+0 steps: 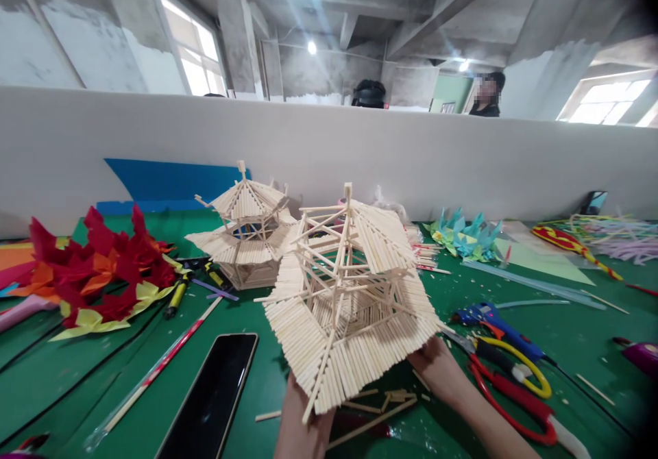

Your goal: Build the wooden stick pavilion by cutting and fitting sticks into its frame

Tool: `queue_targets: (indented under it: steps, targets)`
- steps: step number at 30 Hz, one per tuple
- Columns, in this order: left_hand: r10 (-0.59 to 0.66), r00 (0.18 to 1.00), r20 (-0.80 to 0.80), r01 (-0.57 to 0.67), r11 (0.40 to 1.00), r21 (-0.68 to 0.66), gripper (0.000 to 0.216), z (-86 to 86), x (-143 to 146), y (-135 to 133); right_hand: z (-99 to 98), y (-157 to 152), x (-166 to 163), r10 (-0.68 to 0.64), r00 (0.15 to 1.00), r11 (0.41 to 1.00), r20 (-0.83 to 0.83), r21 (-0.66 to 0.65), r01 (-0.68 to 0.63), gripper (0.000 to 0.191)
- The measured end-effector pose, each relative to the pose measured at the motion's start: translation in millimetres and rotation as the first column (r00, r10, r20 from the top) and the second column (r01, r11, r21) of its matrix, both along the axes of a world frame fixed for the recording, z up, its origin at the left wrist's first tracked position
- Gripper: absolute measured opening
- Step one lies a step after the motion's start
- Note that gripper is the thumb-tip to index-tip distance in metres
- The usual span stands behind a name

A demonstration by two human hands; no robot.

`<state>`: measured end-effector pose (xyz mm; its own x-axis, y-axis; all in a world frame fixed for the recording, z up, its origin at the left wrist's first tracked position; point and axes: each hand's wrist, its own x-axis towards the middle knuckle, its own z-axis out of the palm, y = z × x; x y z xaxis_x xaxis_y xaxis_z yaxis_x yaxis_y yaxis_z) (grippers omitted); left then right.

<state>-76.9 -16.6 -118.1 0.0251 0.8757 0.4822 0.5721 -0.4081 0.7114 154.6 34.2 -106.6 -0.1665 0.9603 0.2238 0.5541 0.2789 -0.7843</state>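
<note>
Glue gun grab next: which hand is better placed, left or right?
Right, probably. The right hand is under the stick pavilion's right edge, beside the blue glue gun and scissors. The left hand supports the model's front edge, nearer the phone, and could keep holding it.

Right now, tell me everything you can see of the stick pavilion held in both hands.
The stick pavilion is a pale wooden two-tier model: rows of thin sticks form sloping roofs over an open lattice frame, topped by a short post. It is tilted, held above the green table. The left hand supports its lower roof edge, the right hand its right edge.
</note>
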Motion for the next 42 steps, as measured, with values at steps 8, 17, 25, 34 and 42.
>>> queue_targets:
  steps: [8, 17, 25, 34, 42]
  targets:
    - [0.039, 0.992, -0.122, -0.033, 0.998, 0.046, 0.043, 8.0, 6, -9, 0.9, 3, 3, -0.004, 0.999, 1.0, 0.037, -0.028, 0.005, 0.028]
    - [0.049, 0.965, -0.257, -0.057, 0.998, -0.024, 0.021, 15.1, -16, -29, 18.4, -38, 21, -0.138, 0.972, 0.99, 0.189, -0.014, 0.143, 0.022]
    - [-0.074, 0.795, -0.602, 0.119, 0.992, 0.035, 0.018, 15.5, -7, -48, 21.4, -73, -1, 0.105, 0.962, 0.994, 0.251, 0.011, -0.111, 0.014]
    - [-0.059, 0.727, -0.684, 0.101, 0.995, 0.022, 0.015, 1.9, -7, -51, 10.5, -68, 6, 0.054, 0.973, 0.997, 0.226, 0.049, -0.066, 0.016]
    - [-0.004, 0.66, -0.751, 0.002, 1.0, -0.003, 0.017, 26.3, -30, -28, 10.2, -64, 25, -0.161, 0.979, 0.986, 0.127, 0.073, 0.152, 0.017]
